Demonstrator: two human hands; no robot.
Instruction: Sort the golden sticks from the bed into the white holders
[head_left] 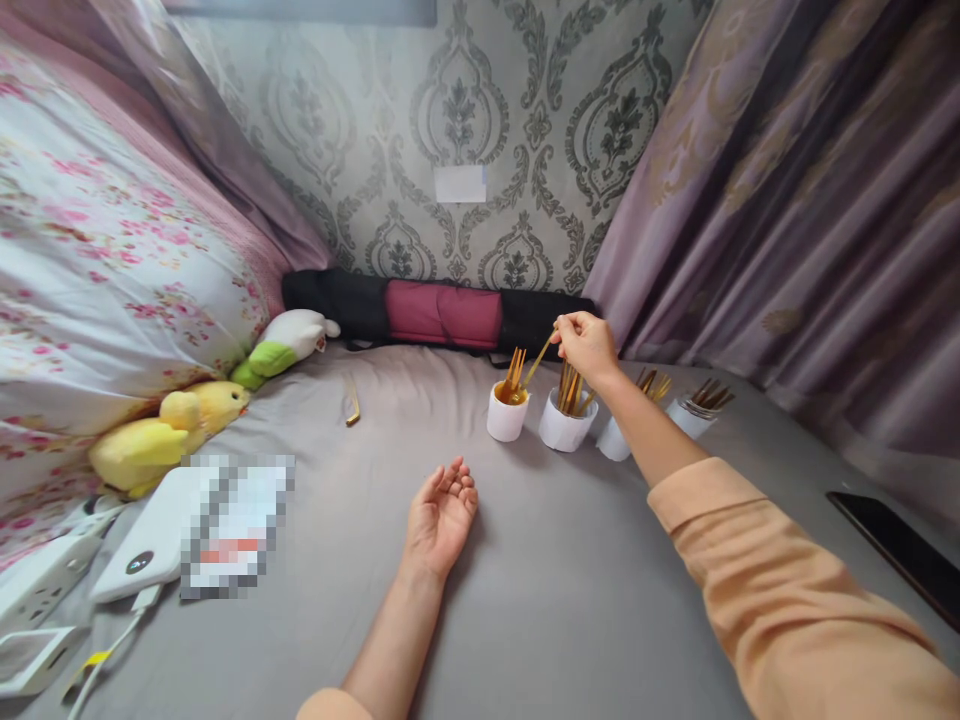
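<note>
My right hand (587,345) pinches the upper end of a thin yellowish stick (540,358). The stick slants down to the left, its lower end at the mouth of the leftmost white cup (505,418); whether it touches the inside is unclear. Several orange-brown sticks (514,372) stand in that cup. Below my right hand is a second white cup (567,432) with darker brown sticks (574,392). My left hand (444,510) lies palm up on the grey sheet (517,600), fingers loosely curled and holding nothing.
Right of these stand a third white cup (615,440), partly behind my forearm, and a fourth (691,418), both with sticks. A small gold bent piece (352,413) lies left. Plush toys (150,445), a white power bank (154,530) and a phone (896,545) lie at the sides.
</note>
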